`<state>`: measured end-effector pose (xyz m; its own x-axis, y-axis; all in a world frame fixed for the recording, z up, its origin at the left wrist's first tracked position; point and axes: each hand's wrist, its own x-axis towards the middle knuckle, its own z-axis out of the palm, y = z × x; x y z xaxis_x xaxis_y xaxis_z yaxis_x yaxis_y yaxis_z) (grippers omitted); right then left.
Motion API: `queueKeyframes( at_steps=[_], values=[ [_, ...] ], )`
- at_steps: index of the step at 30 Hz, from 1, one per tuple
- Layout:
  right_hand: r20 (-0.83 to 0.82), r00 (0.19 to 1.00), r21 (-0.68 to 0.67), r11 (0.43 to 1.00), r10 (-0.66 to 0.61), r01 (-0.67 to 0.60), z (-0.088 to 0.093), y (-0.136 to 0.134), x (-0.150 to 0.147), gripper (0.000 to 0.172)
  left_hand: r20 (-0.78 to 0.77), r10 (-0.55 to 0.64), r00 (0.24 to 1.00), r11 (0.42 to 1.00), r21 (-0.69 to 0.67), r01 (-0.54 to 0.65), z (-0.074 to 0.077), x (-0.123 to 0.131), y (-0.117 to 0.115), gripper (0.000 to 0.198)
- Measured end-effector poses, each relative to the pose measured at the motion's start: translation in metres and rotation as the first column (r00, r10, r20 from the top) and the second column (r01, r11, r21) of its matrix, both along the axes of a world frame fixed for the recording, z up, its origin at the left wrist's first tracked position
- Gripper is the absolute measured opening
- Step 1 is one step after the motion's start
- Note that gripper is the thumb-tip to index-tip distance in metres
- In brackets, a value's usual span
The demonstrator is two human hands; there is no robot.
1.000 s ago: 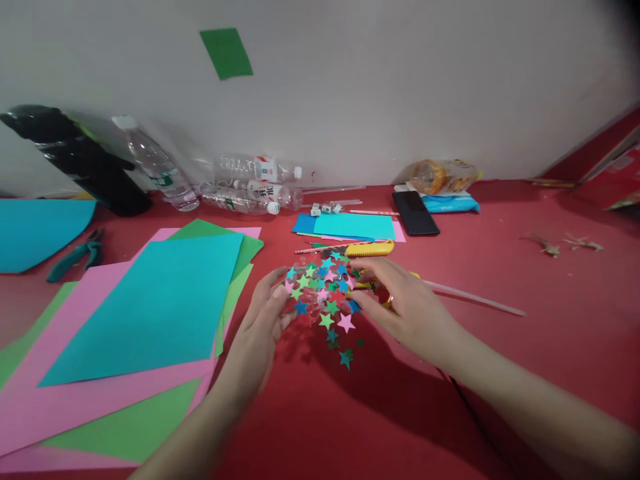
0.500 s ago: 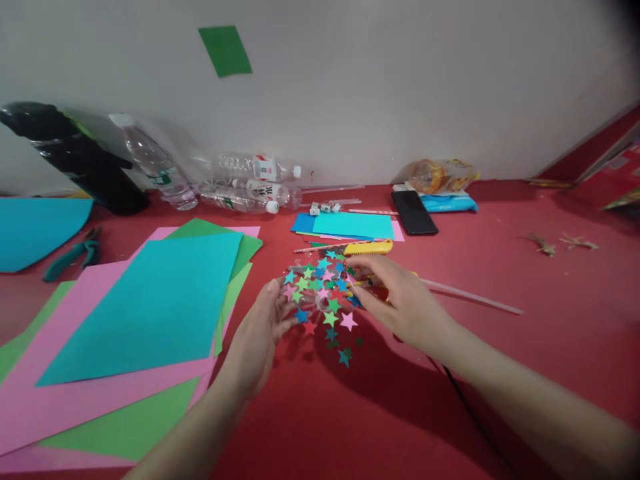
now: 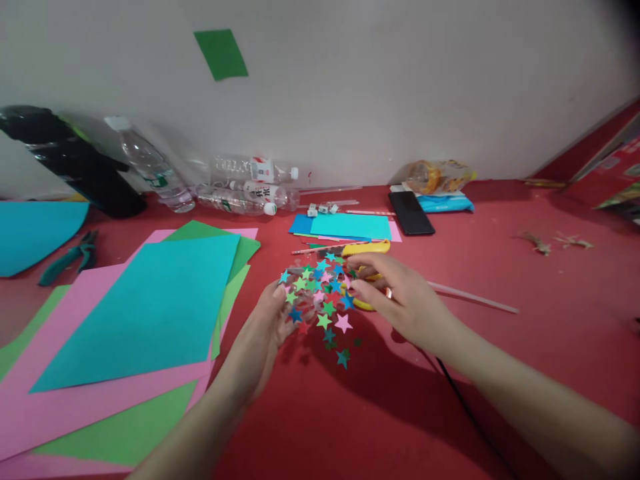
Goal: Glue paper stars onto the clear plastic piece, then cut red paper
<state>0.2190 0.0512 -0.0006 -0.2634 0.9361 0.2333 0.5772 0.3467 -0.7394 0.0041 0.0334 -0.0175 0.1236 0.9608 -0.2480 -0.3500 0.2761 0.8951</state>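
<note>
Many small paper stars (image 3: 324, 321) in pink, green, blue and red cover a clear plastic piece (image 3: 306, 303), held low above the red table. The piece's full shape is hidden under the stars. My left hand (image 3: 265, 320) grips its left side, thumb on top and fingers beneath. My right hand (image 3: 400, 293) is curled at the right edge, thumb and forefinger against the outer stars. Behind it lies a yellow box cutter (image 3: 367, 248). A yellow handle (image 3: 364, 305) shows partly under my right hand.
Coloured paper sheets (image 3: 145, 313) cover the left side, with green-handled pliers (image 3: 70, 259) beyond. Plastic bottles (image 3: 240, 199), a black flask (image 3: 75, 160), small paper pieces (image 3: 350, 225) and a phone (image 3: 411, 212) line the back. A pale straw (image 3: 475, 297) lies to the right.
The view has shifted slightly. The star-covered piece has tilted a little and my right fingers have moved slightly along its edge. Both hands stay around it.
</note>
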Motion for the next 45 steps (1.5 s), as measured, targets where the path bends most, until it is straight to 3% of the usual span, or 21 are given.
queueKeyframes(
  at_steps=[11,17,21,24,29,39,42,45],
  values=[
    [-0.009,1.0,-0.068,0.998,0.012,-0.012,0.005,-0.001,0.0,0.025,0.045,0.063,0.997,0.998,0.014,-0.063,0.007,0.0,0.001,0.033],
    [-0.134,0.99,-0.125,0.99,0.051,-0.068,-0.003,-0.004,-0.007,0.027,0.027,0.12,0.992,0.992,-0.043,-0.118,0.005,-0.006,0.008,0.032],
    [-0.192,0.979,-0.144,0.984,0.075,-0.104,-0.005,-0.008,-0.01,0.028,0.004,0.096,0.995,0.995,-0.006,-0.096,0.002,-0.007,0.011,0.032],
    [-0.153,0.985,-0.137,0.985,0.085,-0.107,-0.002,-0.011,-0.01,0.027,-0.02,0.054,0.998,0.998,0.025,-0.054,0.0,-0.006,0.012,0.034],
    [-0.083,0.994,-0.102,0.991,0.077,-0.086,0.002,-0.013,-0.006,0.029,-0.127,0.086,0.988,0.996,0.02,-0.084,0.0,-0.005,0.011,0.033],
    [0.05,0.999,-0.024,1.0,0.018,-0.016,0.015,-0.009,0.008,0.026,-0.143,0.138,0.98,0.99,0.042,-0.133,-0.001,-0.008,0.01,0.036],
    [0.167,0.986,0.036,0.999,-0.003,-0.003,0.023,-0.009,0.011,0.018,-0.173,0.211,0.962,0.976,0.084,-0.199,0.002,-0.007,0.011,0.028],
    [0.372,0.928,0.017,0.999,0.04,-0.05,0.028,-0.012,0.014,0.023,-0.212,0.293,0.933,0.953,0.147,-0.266,0.006,-0.008,0.014,0.014]
  ],
)
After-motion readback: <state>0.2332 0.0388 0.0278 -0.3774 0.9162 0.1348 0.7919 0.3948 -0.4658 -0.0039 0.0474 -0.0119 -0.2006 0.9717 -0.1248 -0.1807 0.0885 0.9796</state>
